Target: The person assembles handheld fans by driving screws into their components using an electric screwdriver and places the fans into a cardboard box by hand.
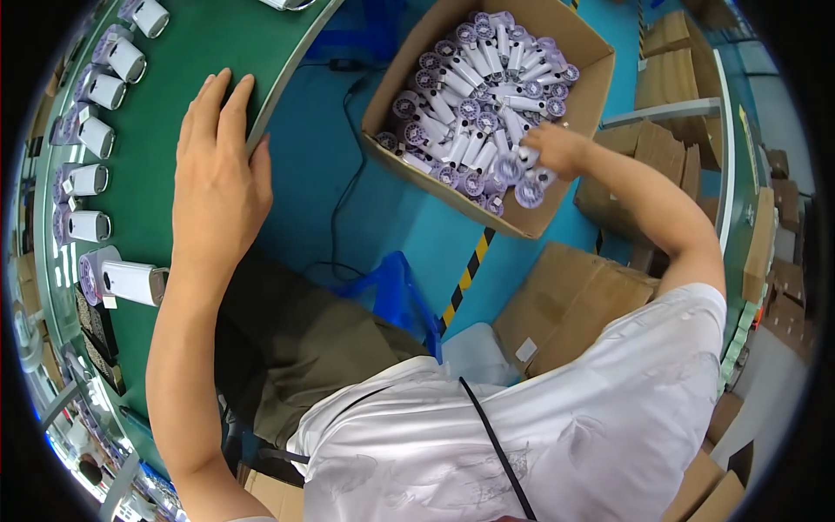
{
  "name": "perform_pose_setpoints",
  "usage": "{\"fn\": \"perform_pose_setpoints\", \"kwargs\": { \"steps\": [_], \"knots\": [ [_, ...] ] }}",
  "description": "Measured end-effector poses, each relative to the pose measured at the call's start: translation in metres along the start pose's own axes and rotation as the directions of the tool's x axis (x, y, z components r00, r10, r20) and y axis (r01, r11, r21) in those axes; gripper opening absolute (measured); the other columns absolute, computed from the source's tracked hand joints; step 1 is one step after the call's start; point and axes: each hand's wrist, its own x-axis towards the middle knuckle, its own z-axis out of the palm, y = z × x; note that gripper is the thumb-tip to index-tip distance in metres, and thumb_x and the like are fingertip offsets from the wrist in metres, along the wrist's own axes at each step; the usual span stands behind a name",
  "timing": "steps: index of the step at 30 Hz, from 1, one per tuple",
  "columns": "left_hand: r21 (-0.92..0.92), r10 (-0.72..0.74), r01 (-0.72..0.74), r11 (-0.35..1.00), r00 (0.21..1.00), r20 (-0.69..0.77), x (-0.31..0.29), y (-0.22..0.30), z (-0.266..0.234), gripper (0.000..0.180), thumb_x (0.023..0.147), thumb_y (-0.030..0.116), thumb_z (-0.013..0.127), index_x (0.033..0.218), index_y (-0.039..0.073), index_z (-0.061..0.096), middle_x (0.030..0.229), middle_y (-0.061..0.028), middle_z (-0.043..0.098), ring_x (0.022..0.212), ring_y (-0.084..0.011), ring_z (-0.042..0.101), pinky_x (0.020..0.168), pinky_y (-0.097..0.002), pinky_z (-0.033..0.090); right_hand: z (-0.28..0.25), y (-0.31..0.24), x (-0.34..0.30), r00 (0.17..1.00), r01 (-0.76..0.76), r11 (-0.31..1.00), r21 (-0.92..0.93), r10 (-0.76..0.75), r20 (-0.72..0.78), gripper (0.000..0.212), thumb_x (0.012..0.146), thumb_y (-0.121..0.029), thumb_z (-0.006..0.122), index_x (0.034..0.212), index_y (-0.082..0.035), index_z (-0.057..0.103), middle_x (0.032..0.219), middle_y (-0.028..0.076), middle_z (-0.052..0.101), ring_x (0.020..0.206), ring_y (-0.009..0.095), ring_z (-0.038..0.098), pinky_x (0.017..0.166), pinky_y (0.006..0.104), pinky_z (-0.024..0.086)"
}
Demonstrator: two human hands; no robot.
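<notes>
My left hand (pixel 217 165) lies flat on the green work table (pixel 196 43), its fingers stretched out and its thumb by the table edge. Nothing is in it. My right arm reaches out to a cardboard box (pixel 522 224) full of handheld fans (pixel 474 113) with white handles and clear purple round heads. Over the box's right side, my right hand (pixel 561 152) is closed at a few fans (pixel 527 187) that are smeared by motion. Its fingertips are partly hidden. More white and purple fans (pixel 89 180) stand in a row along the table's left side.
One fan (pixel 130 280) lies nearest on the table, beside dark trays (pixel 97 335). A blue stool (pixel 396 291) and a black cable (pixel 348 174) are on the floor below. Closed cartons (pixel 565 304) stand to the right, with stacked cardboard (pixel 670 70) behind.
</notes>
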Motion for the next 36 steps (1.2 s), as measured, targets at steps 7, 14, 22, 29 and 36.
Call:
{"fn": "perform_pose_setpoints", "kwargs": {
  "steps": [7,14,22,29,36],
  "knots": [
    [0.009,-0.042,0.041,0.999,0.999,0.030,0.002,0.004,0.002,0.058,0.086,-0.003,0.068,0.142,0.005,0.053,0.146,-0.0194,0.050,0.132,-0.0405,0.052,0.108,-0.0475,0.046,0.092,0.013,0.066,0.920,0.392,0.916,-0.089,-0.391,0.029,0.019,0.066,-0.021,0.075,0.080,-0.012,0.082,0.147,0.011,0.051,0.131,0.031,0.046,0.116,0.0457,0.032],
    [-0.017,-0.093,0.094,0.995,0.995,0.044,0.005,0.003,0.001,0.060,0.085,-0.003,0.069,0.142,0.008,0.055,0.146,-0.0173,0.052,0.129,-0.0394,0.054,0.106,-0.0466,0.048,0.148,0.035,0.092,0.872,0.446,0.893,0.057,-0.420,-0.250,0.022,0.081,-0.016,0.067,0.093,-0.003,0.079,0.147,0.014,0.050,0.138,0.036,0.043,0.121,0.0514,0.029],
    [-0.004,-0.056,0.056,0.998,0.997,0.047,0.005,-0.003,0.003,0.059,0.086,-0.004,0.069,0.142,0.010,0.056,0.146,-0.0147,0.053,0.129,-0.0375,0.056,0.104,-0.0436,0.050,0.124,0.052,0.087,0.824,0.561,0.826,0.060,-0.549,-0.142,0.049,0.086,-0.014,0.067,0.132,-0.001,0.060,0.147,0.017,0.050,0.137,0.041,0.044,0.117,0.0483,0.037],
    [0.004,-0.037,0.037,0.999,0.999,0.040,0.007,-0.001,-0.003,0.059,0.087,-0.003,0.068,0.143,0.012,0.057,0.148,-0.0124,0.054,0.130,-0.0356,0.057,0.104,-0.0420,0.050,0.142,0.049,0.107,0.844,0.533,0.841,0.086,-0.523,-0.115,0.054,0.087,-0.013,0.064,0.139,-0.001,0.057,0.150,0.019,0.048,0.139,0.042,0.044,0.118,0.0482,0.037],
    [-0.008,-0.050,0.051,0.999,0.997,0.057,0.008,0.000,-0.004,0.059,0.087,-0.002,0.069,0.143,0.013,0.058,0.148,-0.0122,0.054,0.130,-0.0353,0.057,0.104,-0.0420,0.050,0.154,0.038,0.101,0.895,0.441,0.895,0.068,-0.433,-0.105,0.053,0.087,-0.012,0.063,0.137,0.005,0.056,0.153,0.018,0.045,0.142,0.039,0.042,0.121,0.0480,0.033]
  ]
}}
